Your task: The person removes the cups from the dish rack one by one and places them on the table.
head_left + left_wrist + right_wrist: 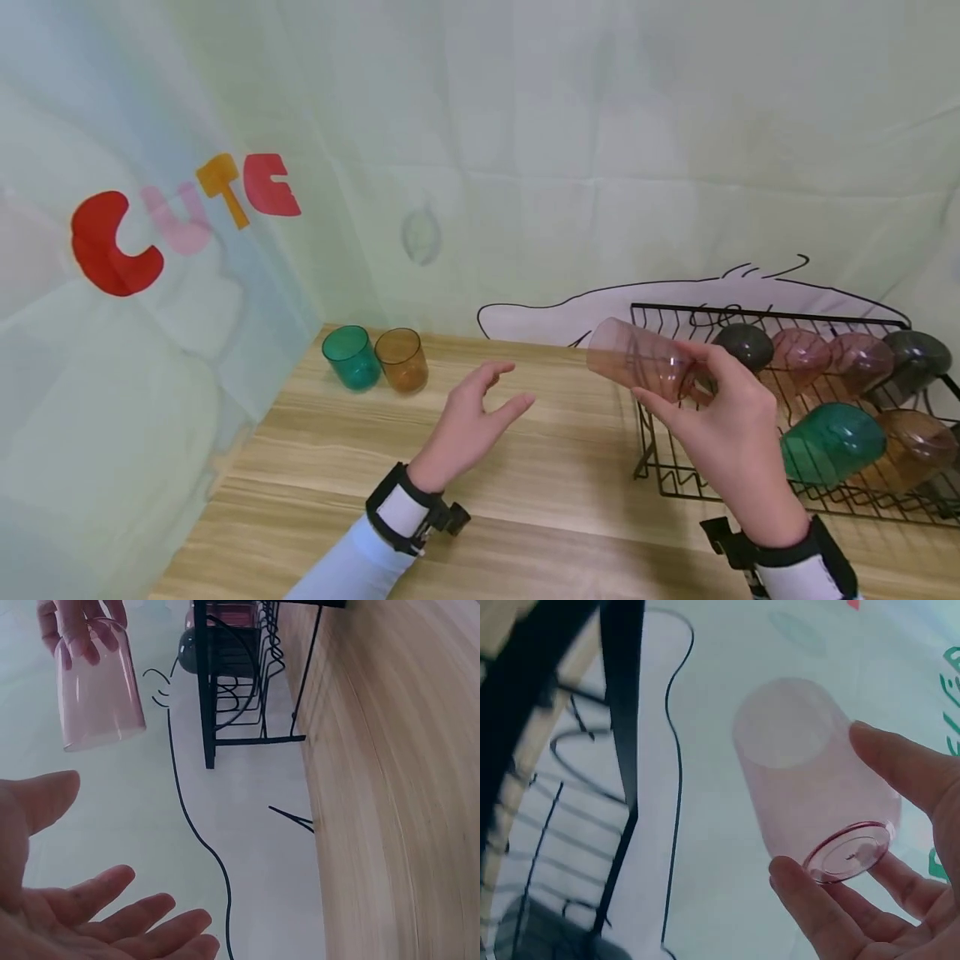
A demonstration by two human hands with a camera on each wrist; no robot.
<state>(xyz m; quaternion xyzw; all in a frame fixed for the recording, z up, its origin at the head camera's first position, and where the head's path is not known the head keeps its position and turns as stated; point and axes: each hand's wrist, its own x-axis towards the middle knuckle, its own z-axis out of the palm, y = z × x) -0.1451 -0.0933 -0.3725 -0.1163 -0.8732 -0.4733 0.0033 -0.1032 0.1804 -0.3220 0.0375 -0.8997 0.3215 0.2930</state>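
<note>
A clear pink glass (637, 358) is tilted in the air in front of the rack's left end. My right hand (723, 417) grips it near its base, fingers and thumb around the side, and its mouth points left. In the right wrist view the round base of the pink glass (851, 851) faces the palm. My left hand (468, 421) hovers over the table with thumb and fingers apart, holding nothing. The left wrist view shows the left hand (97, 900) below the mouth of the pink glass (101, 697), not touching it.
A black wire rack (648, 450) at right holds several upturned glasses, including a green glass (832, 442) and an amber glass (911, 450). At the table's back left stand a teal glass (352, 358) and an amber glass (402, 360), both upright. A printed curtain (525, 167) hangs behind.
</note>
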